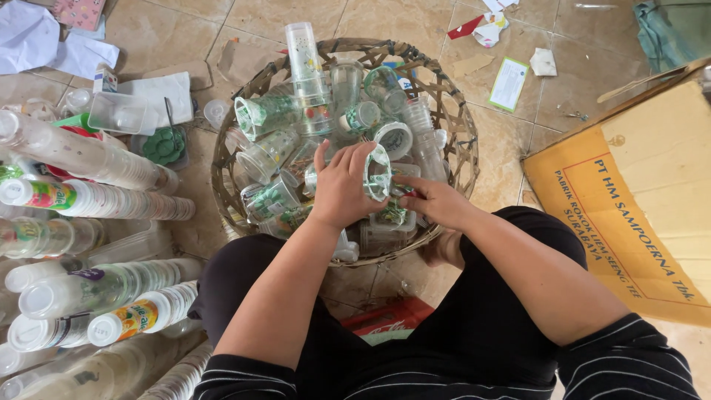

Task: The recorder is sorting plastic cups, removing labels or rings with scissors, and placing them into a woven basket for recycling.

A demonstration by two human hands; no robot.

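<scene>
Stacked cups [96,200]: far left, long nested columns of clear plastic cups lying on their sides on the floor, some with coloured print. Smooth, thin, glossy stuff.

Tray and lid [122,112]: a clear boxy plastic tray, with a dark green scalloped lid [164,146] just beside it.

Basket [455,152]: round, woven from flat brown strips in an open lattice, sitting on the tiled floor [385,18] between the knees. Packed with loose cups pointing every which way, and one tall stack [306,63] poking up at the back.

Left hand [342,185]: fingers curled shut around a clear cup with green print [378,174], held on its side over the middle of the basket.

Right hand [433,201]: low in the basket, just beside the left, fingers dug in among the cups. There's a bit of red at the fingertips, but honestly I can't tell whether it's gripping anything or just resting.

Cardboard box [644,200]: big, yellowish, matte, off to the right, well apart from the basket.

What could go wrong: my guess is that thin plastic crumples or cracks if squeezed hard. The pile is loose too, so tugging one out could tip neighbours over the rim, and the gaps in the weave could snag a cup lip. The side stacks look like they'd roll if bumped.
</scene>
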